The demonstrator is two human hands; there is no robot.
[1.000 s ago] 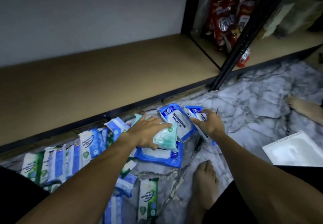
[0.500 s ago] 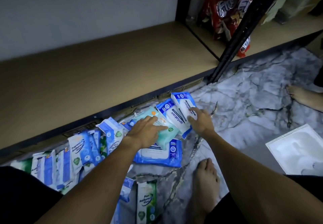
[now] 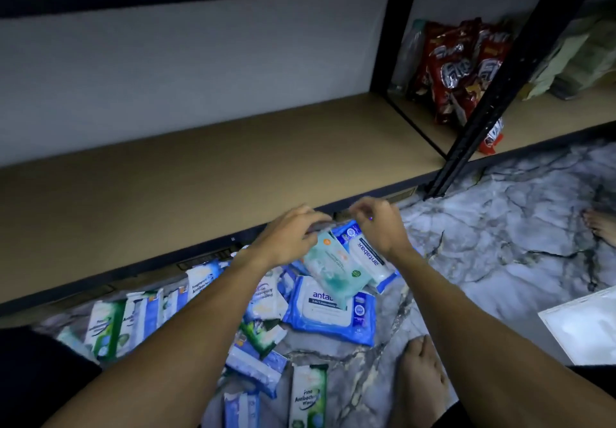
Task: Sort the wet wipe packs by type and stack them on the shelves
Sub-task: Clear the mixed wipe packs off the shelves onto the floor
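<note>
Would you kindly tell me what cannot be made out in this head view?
Head view throughout.
- Left hand and right hand: fingertips smeared by motion blur, so finger placement on the teal pack and antabax pack is unclear.
- Teal pack's print: too blurred.
- Floor packs: partly under the left forearm.
- White tray: cut off by right edge.

Your left hand (image 3: 286, 237) grips a teal pack (image 3: 330, 272), your right hand (image 3: 378, 227) a blue antabax pack (image 3: 370, 258) (the two overlap), above the floor pile (image 3: 333, 314) before the shelf (image 3: 200, 167).

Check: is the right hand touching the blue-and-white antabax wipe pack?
Touching. The head view shows the right hand gripping the top end of the blue-and-white antabax wipe pack.
</note>
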